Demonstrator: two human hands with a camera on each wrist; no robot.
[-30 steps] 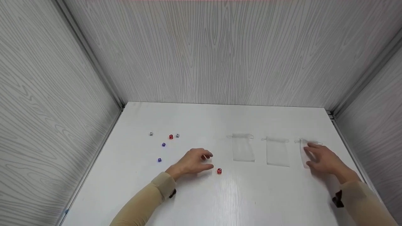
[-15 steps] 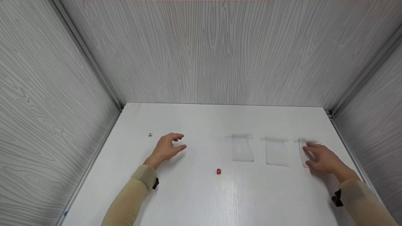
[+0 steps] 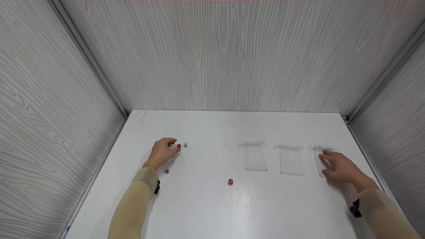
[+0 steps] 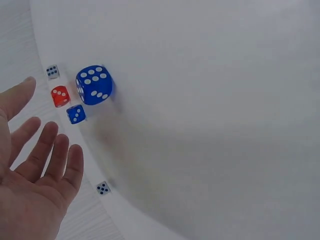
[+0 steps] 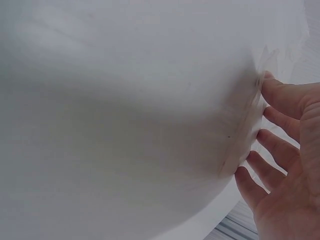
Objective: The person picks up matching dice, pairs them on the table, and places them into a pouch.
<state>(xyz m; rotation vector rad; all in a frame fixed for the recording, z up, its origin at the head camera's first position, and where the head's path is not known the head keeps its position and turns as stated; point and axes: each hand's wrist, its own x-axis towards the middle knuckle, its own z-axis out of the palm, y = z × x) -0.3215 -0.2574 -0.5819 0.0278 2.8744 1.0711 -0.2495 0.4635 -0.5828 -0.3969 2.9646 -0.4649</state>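
My left hand (image 3: 161, 152) hovers over the left part of the table, fingers loosely bent and thumb apart. A red die (image 3: 179, 146) shows by its thumb tip, with a white die (image 3: 186, 145) just beyond. In the left wrist view nothing is between the fingers; a small blue die (image 4: 76, 114), a larger-looking blue die (image 4: 94, 85) and another white die (image 4: 103, 188) lie near them. My right hand (image 3: 342, 167) rests its fingertips on the rightmost sheer drawstring bag (image 3: 318, 166), partly covering it.
Two more sheer drawstring bags, a middle one (image 3: 292, 161) and a left one (image 3: 255, 157), lie flat in a row. A lone red die (image 3: 230, 182) sits at mid-table. Wood-grain panels (image 3: 212, 56) enclose the white table (image 3: 199, 212) at the back and sides.
My left hand has moved left, from beside the lone red die to the dice at the far left. The right hand stays on its bag, and the bags lie as before.
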